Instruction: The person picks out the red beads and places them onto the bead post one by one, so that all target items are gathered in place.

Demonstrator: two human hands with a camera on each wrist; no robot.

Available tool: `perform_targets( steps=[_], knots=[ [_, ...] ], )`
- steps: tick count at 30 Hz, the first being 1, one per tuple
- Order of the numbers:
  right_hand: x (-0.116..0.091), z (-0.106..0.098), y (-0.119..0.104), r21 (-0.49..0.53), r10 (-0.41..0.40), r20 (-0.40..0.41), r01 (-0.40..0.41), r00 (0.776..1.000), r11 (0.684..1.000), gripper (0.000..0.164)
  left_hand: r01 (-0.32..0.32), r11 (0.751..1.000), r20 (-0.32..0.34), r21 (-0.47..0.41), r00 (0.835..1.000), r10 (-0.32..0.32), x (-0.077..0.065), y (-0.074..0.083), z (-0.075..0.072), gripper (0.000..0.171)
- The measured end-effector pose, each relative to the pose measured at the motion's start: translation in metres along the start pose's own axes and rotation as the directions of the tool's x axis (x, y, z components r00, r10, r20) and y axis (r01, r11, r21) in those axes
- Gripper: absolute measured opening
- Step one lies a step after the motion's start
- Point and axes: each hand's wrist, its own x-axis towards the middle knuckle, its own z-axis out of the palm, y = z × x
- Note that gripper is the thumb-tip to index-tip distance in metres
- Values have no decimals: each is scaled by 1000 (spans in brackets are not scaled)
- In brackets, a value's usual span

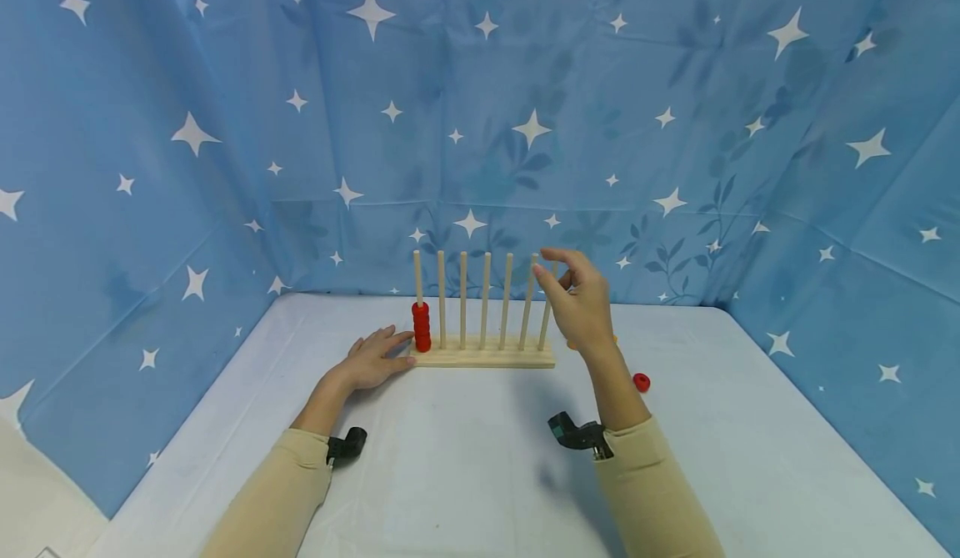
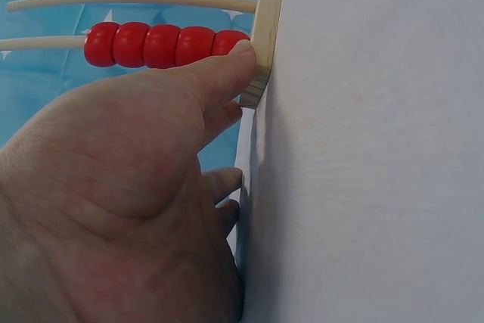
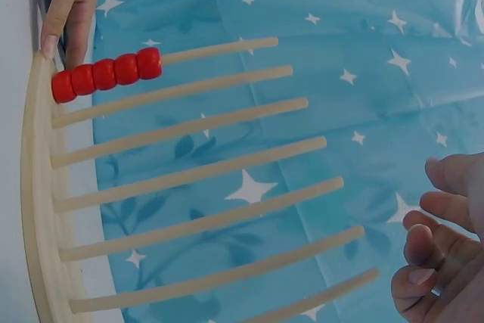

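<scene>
A wooden peg rack (image 1: 483, 359) stands on the table with several upright rods. A stack of red beads (image 1: 422, 327) sits on its leftmost rod, down against the base. My left hand (image 1: 372, 360) holds the left end of the base, thumb at the front and a finger behind, as the left wrist view shows. Raised near the tops of the rods at the right end is my right hand (image 1: 579, 304), thumb and index finger curved with a gap between them. No bead shows in its fingers (image 3: 446, 206); the other rods are bare.
A loose red bead (image 1: 641, 382) lies on the white table (image 1: 450, 458) to the right of my right wrist. Yellow-orange pieces (image 1: 572, 344) peek out behind that wrist, mostly hidden. A blue star-patterned curtain (image 1: 480, 124) hangs behind the table and along its sides.
</scene>
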Motion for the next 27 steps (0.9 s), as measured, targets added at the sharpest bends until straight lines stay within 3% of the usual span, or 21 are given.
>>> perform_targets(
  steps=[9, 20, 27],
  knots=[
    [2, -14, 6, -53, 8, 3, -8, 1000, 999, 33, -3, 1000, -6, -6, 1000, 3, 8, -14, 6, 68],
    [5, -37, 16, -120, 28, 37, -23, 999, 992, 35, 13, 1000, 11, 9, 1000, -13, 3, -6, 1, 68],
    [6, -56, 24, -157, 133, 112, -115, 985, 981, 42, 10, 1000, 8, 11, 1000, -10, 3, -6, 1, 68]
  ],
)
